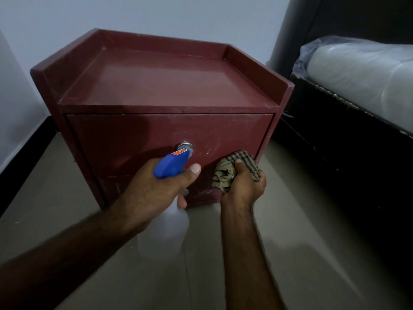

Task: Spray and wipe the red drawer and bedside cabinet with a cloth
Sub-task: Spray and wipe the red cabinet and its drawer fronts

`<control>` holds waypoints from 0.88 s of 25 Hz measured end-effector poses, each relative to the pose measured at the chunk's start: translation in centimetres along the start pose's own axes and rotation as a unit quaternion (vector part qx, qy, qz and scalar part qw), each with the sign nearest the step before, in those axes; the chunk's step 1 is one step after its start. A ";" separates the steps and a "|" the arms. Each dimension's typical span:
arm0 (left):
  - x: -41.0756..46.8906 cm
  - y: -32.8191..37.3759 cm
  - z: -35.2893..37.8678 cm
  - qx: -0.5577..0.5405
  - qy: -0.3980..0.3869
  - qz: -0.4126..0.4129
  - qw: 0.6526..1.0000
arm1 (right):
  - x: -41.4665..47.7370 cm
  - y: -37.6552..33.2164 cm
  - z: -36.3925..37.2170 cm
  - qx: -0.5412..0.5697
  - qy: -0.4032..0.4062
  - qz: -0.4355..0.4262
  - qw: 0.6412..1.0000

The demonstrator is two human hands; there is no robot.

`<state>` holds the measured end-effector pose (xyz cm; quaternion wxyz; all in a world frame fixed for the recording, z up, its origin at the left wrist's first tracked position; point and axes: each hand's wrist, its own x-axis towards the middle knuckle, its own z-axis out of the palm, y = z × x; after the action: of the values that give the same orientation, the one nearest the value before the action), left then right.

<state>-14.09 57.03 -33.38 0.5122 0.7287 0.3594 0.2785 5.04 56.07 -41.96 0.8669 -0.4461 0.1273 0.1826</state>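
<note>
1. The red drawer (156,135) sits closed in the cabinet (169,79), just beyond your fingers.
2. Your right hand (243,184) grips a bunched cloth (223,175), fingers curled tight, at the drawer's lower right corner.
3. Your left hand (152,193) wraps the bottle (171,164) at its neck, with the knob (185,145) just past the nozzle.
4. A bed (357,86) lies right of your right fingers.
</note>
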 end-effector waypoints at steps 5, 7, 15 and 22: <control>0.2 -0.1 -0.2 0.010 0.002 -0.005 1.000 | -0.3 -1.0 1.6 0.003 -0.006 -0.028 1.000; 0.3 -0.2 -0.1 0.008 0.001 -0.003 1.000 | -0.3 -2.0 2.5 0.023 -0.021 -0.047 0.998; 0.0 -0.2 -0.2 0.004 -0.008 0.001 1.000 | 0.0 -1.5 1.0 0.012 0.010 -0.013 1.000; 0.1 -0.1 -0.3 0.002 -0.006 0.007 1.000 | -0.4 -4.4 4.1 0.071 -0.042 -0.068 0.994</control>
<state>-14.33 57.30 -33.38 0.5113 0.7335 0.3518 0.2771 6.76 56.99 -36.30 0.9114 -0.3828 0.0732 0.1323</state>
